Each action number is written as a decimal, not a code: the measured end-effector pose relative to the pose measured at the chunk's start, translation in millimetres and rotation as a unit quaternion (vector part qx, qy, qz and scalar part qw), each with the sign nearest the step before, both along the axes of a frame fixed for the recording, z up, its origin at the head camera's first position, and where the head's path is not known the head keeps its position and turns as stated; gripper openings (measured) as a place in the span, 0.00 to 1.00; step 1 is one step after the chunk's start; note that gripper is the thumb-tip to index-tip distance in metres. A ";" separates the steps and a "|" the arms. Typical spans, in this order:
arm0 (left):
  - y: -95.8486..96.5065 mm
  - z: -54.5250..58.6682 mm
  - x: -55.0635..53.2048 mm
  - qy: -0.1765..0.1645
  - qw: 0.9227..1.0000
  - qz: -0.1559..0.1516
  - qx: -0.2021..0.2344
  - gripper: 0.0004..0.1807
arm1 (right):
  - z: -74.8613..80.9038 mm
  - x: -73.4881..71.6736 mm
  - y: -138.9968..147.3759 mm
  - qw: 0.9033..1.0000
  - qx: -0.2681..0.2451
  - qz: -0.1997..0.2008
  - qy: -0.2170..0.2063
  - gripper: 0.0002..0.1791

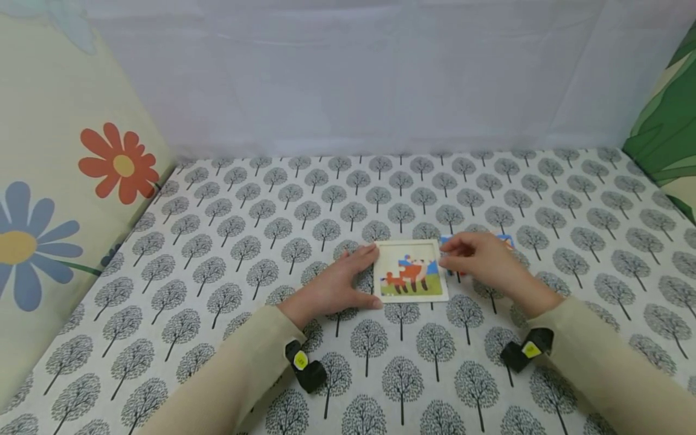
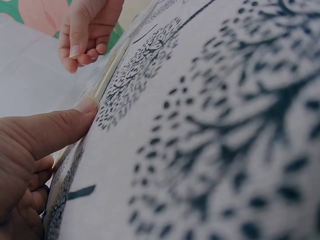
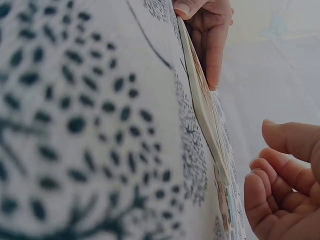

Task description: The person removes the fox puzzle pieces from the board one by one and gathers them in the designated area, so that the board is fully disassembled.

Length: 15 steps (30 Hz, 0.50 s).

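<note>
A square, white-framed picture puzzle [image 1: 391,258] was laid on tree-printed white cloth [image 1: 272,208], touched at its left edge by the spread left hand [image 1: 345,283]; the right hand [image 1: 486,261], loosely curled, was held just beside its right edge. An orange animal on green was partly assembled.

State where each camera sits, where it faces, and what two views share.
Head: on the head, facing forward and down at the puzzle board; left hand, right hand, sleeves show.
Left wrist: on it, looking low across the tablecloth; left hand near, right beyond.
Right wrist: on it, looking roughly the opposite way; right near, left beyond.
Wrist views share: both hands, puzzle board's edge.
</note>
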<state>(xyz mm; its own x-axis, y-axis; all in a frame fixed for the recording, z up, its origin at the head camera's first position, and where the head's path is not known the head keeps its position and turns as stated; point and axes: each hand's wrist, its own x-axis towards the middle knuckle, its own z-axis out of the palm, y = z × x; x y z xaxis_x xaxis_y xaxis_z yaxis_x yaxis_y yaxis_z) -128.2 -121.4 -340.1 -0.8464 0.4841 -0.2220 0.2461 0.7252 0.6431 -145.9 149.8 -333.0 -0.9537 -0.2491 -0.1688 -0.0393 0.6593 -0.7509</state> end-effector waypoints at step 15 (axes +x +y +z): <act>0.2 -2.0 -1.3 -0.002 1.000 0.002 -0.006 0.52 | -1.2 -1.0 -12.3 0.999 -0.028 0.031 0.002 0.19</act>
